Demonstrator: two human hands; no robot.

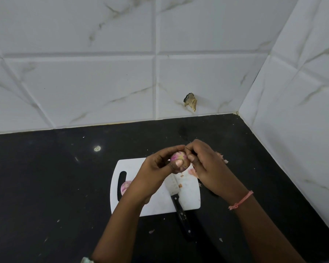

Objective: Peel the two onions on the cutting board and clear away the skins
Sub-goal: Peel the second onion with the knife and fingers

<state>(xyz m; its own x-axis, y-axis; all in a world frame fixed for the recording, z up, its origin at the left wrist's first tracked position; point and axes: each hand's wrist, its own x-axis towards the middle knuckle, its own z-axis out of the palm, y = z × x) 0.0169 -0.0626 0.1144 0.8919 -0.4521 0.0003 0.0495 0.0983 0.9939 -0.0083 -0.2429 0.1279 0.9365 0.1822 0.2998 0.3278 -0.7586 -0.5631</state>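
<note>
Knife [176,194] lies on the cutting board [190,198], handle hanging off its near edge. Second onion [125,186] sits near the board's left edge. Your left hand [160,164] grips the onion [179,160] above the board, thumb curled over it. Your right hand [205,164] pinches at its top. Skins [192,172] lie at the board's far right corner.

1. Board [154,205]: on the counter [46,186], near the wall corner.
2. Knife [176,194]: blade on the board, handle past the board's near edge.
3. Onion [125,186]: on the board's left end, beside the handle slot.
4. Second onion [179,158]: above the board, between left hand [158,168] and right hand [205,164].
5. Skins [193,172]: on the board's right end and on the counter beyond it.
</note>
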